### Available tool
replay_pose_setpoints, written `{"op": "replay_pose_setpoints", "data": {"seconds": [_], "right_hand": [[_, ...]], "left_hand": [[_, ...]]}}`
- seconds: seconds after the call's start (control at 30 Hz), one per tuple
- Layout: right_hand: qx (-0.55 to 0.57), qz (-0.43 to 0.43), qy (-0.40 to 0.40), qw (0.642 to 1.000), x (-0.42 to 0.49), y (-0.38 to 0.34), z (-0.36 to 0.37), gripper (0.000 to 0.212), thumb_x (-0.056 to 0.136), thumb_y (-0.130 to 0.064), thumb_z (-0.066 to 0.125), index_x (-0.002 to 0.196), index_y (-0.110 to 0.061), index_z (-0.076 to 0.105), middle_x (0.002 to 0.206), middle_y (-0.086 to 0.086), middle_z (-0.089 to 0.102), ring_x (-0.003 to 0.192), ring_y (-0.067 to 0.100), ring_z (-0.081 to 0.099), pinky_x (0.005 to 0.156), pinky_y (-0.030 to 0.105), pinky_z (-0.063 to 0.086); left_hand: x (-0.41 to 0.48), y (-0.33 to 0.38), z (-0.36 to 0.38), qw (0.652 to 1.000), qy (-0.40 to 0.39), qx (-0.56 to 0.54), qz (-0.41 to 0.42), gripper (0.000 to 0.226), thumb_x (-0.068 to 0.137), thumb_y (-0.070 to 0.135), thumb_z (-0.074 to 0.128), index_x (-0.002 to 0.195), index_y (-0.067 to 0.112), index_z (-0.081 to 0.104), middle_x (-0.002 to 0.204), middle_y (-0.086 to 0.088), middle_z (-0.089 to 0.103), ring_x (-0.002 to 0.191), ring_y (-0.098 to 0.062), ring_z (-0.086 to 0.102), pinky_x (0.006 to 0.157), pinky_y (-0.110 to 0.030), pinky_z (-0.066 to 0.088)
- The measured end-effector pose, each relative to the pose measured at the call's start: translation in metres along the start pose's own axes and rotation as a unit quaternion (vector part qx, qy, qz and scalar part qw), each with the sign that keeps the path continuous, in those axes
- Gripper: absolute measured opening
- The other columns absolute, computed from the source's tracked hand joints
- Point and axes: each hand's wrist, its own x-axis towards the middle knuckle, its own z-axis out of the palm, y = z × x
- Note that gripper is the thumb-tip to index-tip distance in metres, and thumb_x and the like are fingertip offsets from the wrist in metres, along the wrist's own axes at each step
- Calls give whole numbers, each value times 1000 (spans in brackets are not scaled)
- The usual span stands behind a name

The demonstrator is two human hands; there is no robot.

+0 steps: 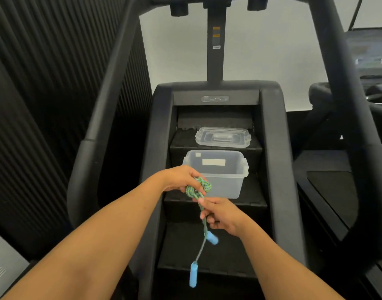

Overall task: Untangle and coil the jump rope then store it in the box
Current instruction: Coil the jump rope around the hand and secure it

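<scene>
So the green braided jump rope (199,187) is up in the air in my hands, not in the box yet. Most of it is a knotted wad, and my left hand (181,177) has its fingers curled round that wad. Just below it, my right hand (223,215) is pinching the strands that come down out of the knot, between thumb and fingertips.

The two light blue handles hang loose under my right hand. One (212,237) is right below it and the other (193,274) dangles further down on its strand.

The wad sits in front of the near left corner of the clear plastic box (229,187). The box is open and upright on a step (250,201) of the black stair-climber machine (272,131), with a white label (214,162) showing through it. Its clear plastic lid (222,137) lies flat on the next step up, right behind the box.
</scene>
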Motion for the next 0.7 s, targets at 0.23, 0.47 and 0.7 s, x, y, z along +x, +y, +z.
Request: {"op": "replay_pose_setpoints", "data": {"seconds": [0.23, 0.47, 0.7], "right_hand": [[-75, 44, 126, 988, 1, 7, -19, 13, 103, -18, 56, 108, -8, 63, 62, 8, 68, 42, 12, 51, 47, 22, 42], [-118, 64, 377, 916, -4, 57, -55, 21, 91, -12, 51, 82, -9, 70, 52, 10, 69, 48, 23, 66, 69, 45, 65], [-28, 160, 357, 920, -21, 80, -92, 5, 94, -3, 58, 95, -2, 62, 82, 15, 68, 62, 25, 68, 55, 31, 59]], "left_hand": [[8, 2, 1, 993, 101, 49, 26, 30, 85, 9, 78, 114, 17, 80, 85, -2, 69, 74, -10, 56, 63, -25, 41], [19, 6, -3, 966, 239, 87, 53, 31, 82, 10, 81, 113, 14, 80, 95, -7, 73, 83, -18, 64, 65, -25, 51], [23, 1, -6, 937, 341, 57, 45, 26, 81, 5, 75, 105, 13, 81, 99, -14, 77, 94, -28, 71, 82, -42, 61]]}}
